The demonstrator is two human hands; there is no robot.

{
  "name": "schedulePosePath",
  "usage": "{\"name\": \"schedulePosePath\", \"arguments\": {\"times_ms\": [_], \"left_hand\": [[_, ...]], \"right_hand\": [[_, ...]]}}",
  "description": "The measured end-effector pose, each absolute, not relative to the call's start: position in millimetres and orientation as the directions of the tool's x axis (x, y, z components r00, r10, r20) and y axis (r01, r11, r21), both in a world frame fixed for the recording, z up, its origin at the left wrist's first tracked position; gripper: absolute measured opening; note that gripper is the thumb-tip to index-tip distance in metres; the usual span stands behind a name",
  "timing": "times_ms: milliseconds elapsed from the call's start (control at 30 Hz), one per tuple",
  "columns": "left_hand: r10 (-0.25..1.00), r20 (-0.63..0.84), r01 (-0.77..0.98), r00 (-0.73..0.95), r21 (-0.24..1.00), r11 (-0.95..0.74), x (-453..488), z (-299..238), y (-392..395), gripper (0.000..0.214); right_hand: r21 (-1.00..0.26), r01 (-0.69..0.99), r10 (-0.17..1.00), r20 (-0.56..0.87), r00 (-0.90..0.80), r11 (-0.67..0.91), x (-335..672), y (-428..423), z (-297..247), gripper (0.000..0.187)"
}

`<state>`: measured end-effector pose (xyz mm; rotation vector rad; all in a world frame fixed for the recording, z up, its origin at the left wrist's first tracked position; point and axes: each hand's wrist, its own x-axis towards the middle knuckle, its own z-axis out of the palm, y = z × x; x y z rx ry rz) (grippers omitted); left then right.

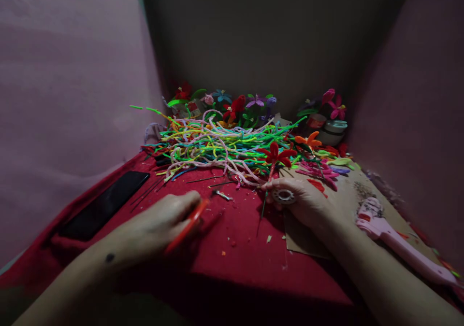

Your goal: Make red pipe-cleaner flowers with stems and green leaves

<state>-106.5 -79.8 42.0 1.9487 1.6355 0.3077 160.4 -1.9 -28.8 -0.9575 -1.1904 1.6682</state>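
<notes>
My left hand [168, 222] is closed around an orange-handled tool [188, 227]. Motion blurs it, and its kind is hard to make out. My right hand [302, 200] pinches the stem of a red pipe-cleaner flower [274, 156], petals up. Below the fingers, the thin dark stem wire slants down toward the cloth. A white ring-shaped spool [283, 196] is also held in that hand, against the palm side. Just beyond both hands lies a big tangled heap of pipe cleaners [217, 147] in green, yellow, pink and blue.
A black phone [105, 205] lies at the left on the red cloth [239, 273]. Cardboard [308, 241] sits under my right arm, with a pink glue gun [402, 248] beyond it. Finished flowers [235, 106] and a lidded jar [333, 132] stand along the back wall.
</notes>
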Motion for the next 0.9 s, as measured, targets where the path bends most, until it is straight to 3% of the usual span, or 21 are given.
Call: {"name": "schedulePosePath", "arguments": {"times_ms": [100, 167, 200, 267, 367, 467, 567, 667, 900], "left_hand": [[0.997, -0.071, 0.988, -0.030, 0.152, 0.040, -133.5, 31.0, -62.6, 0.025], [0.992, -0.033, 0.993, -0.118, 0.021, 0.119, -147.4, 22.5, -51.3, 0.026], [0.992, -0.014, 0.992, -0.122, 0.027, 0.122, -151.1, 19.1, -46.8, 0.027], [0.977, 0.211, 0.987, -0.041, 0.160, 0.007, -149.3, 15.8, -40.6, 0.024], [0.945, 0.305, 0.950, 0.117, 0.243, -0.196, -121.1, 19.6, -37.8, 0.016], [0.861, 0.298, 0.726, 0.413, 0.463, -0.508, -77.0, 27.8, -39.1, 0.023], [0.737, 0.339, 0.535, 0.585, 0.522, -0.665, -42.8, 31.3, -37.3, 0.022], [0.687, 0.348, 0.483, 0.638, 0.514, -0.709, -28.8, 28.7, -29.8, 0.020], [0.736, 0.307, 0.493, 0.604, 0.582, -0.647, -23.8, 20.3, -20.7, 0.014]], "right_hand": [[-0.971, -0.193, 0.935, -0.070, -0.347, -0.145, 158.7, -2.7, -28.8, 0.020], [-0.975, -0.194, 0.937, -0.039, -0.346, -0.112, 157.6, -3.9, -28.3, 0.019], [-0.975, -0.196, 0.939, -0.028, -0.344, -0.101, 157.0, -4.7, -28.0, 0.018], [-0.975, -0.202, 0.939, -0.018, -0.343, -0.092, 156.1, -6.4, -27.5, 0.017], [-0.976, -0.205, 0.939, 0.007, -0.344, -0.068, 154.9, -8.2, -26.9, 0.014], [-0.978, -0.195, 0.937, -0.002, -0.349, -0.075, 153.9, -9.6, -23.5, 0.012], [-0.977, -0.195, 0.932, -0.012, -0.362, -0.089, 153.2, -12.5, -15.8, 0.011], [-0.982, -0.177, 0.924, 0.009, -0.383, -0.063, 152.5, -16.0, -7.6, 0.014], [-0.971, -0.213, 0.919, -0.015, -0.394, -0.107, 151.7, -15.5, -7.5, 0.015]]}}
